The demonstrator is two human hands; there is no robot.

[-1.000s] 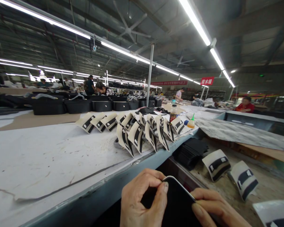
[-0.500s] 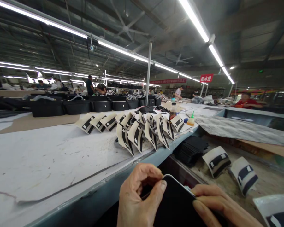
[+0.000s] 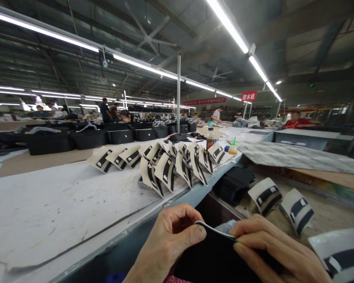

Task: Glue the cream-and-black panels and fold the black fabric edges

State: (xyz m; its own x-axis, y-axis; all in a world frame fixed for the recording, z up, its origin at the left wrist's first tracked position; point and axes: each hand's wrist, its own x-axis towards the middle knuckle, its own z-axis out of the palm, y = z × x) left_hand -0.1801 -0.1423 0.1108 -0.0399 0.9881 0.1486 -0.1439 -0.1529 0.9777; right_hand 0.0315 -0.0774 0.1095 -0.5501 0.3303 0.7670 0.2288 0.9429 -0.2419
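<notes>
A black flat piece with a pale edge (image 3: 215,255) is held low in front of me, below the table's edge. My left hand (image 3: 165,247) pinches its top left rim between thumb and curled fingers. My right hand (image 3: 274,251) grips its right side, fingers pressed along the rim. On the white table (image 3: 47,204) beyond lies a row of several curled cream pieces with black bars (image 3: 165,169). More such pieces (image 3: 265,194) rest on the lower surface to my right.
A stack of black pieces (image 3: 234,182) sits below the table edge. A glue bottle (image 3: 233,147) and a dark bottle (image 3: 210,137) stand farther along. Black bags (image 3: 88,137) line the back. Other people work in the distance; a post (image 3: 178,90) rises behind.
Both hands have shifted on the black piece, which now sits lower and flatter in view. The camera has tipped slightly, so the table contents appear a little to the left.
</notes>
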